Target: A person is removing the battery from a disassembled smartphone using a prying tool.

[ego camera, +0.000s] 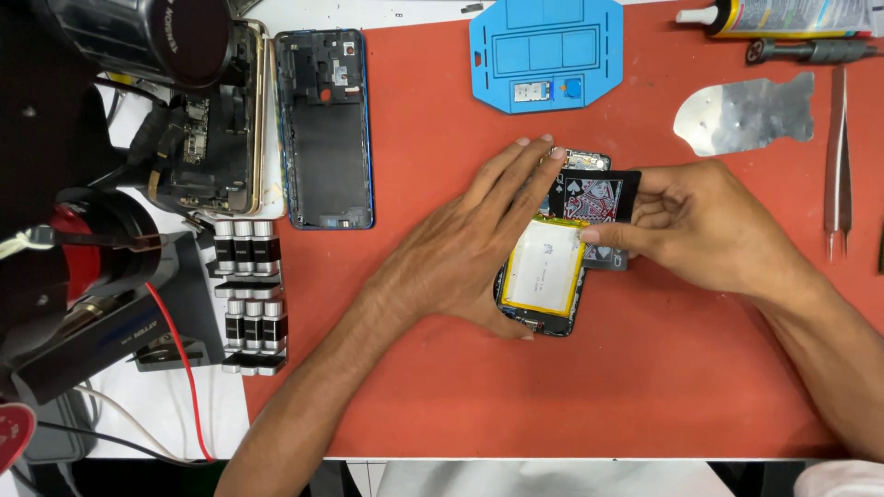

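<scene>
An opened phone point(543, 317) lies on the red mat point(571, 396), its white and yellow battery point(545, 265) exposed. My left hand point(465, 244) rests flat along the phone's left side, fingers stretched toward its top end. My right hand point(704, 225) pinches a black playing card point(594, 196) between thumb and fingers. The card lies over the upper right part of the phone, its lower edge at the top of the battery.
A blue-edged phone frame point(324, 129) and a gold-edged open phone point(216, 120) lie at the left. A blue parts tray point(545, 51) sits at the top. A metal pry plate point(746, 112), tweezers point(838, 166), a screwdriver point(810, 51) and a glue tube point(792, 16) lie at the right. Cylindrical bits point(249, 294) stand in a rack.
</scene>
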